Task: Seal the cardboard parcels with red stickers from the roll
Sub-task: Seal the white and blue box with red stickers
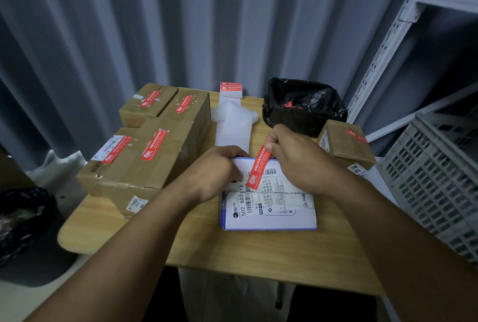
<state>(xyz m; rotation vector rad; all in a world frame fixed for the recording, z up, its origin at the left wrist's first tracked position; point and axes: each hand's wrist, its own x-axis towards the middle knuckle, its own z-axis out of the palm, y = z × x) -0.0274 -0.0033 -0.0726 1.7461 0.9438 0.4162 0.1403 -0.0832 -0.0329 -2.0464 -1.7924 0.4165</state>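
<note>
A white parcel (269, 208) with shipping labels lies on the wooden table (232, 249) in front of me. A red sticker (257, 169) slants across its far edge, its lower end on the label. My right hand (297, 158) pinches the sticker's upper end. My left hand (219, 171) grips the parcel's far left corner, fingers curled over the edge. The sticker roll (231, 89) stands at the table's back, with its white backing strip (232, 125) trailing toward me.
Several cardboard boxes (144, 156) bearing red stickers are stacked at the left. Another stickered box (346, 146) sits at the right. A black bag (302, 107) stands behind it. A grey crate (434, 179) and metal shelving (403, 24) are at the right, a black bin (23, 218) lower left.
</note>
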